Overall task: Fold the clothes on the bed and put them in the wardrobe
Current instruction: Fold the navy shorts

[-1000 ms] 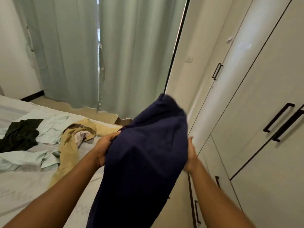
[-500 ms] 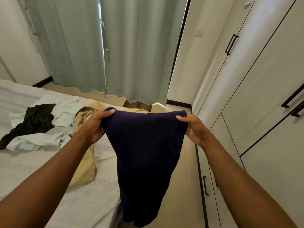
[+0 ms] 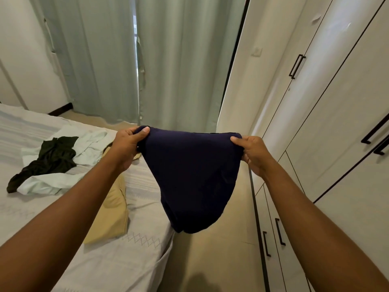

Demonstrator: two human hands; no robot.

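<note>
Navy garment (image 3: 193, 178) hangs in the air in the head view, held up by its top edge between both hands, above the gap between the bed (image 3: 126, 266) and the wardrobe (image 3: 336, 133). The left hand (image 3: 128, 146) grips the left top corner, with the thumb on the front of the cloth and the fingers curled behind it. The right hand (image 3: 252, 152) pinches the right top corner in the same way. The top edge is stretched nearly straight between them, and the rest falls to a narrow rounded end over the floor (image 3: 210, 260), just beside the bed edge. On the bed lie three more clothes: a beige garment (image 3: 109, 216) partly hidden under the left forearm, a pale green garment (image 3: 90, 142) spread unfolded, and a black garment (image 3: 52, 159) crumpled on top of it. The wardrobe stands at the right, all its visible doors closed, with black handles. Pale green curtains (image 3: 179, 60) hang behind.
</note>
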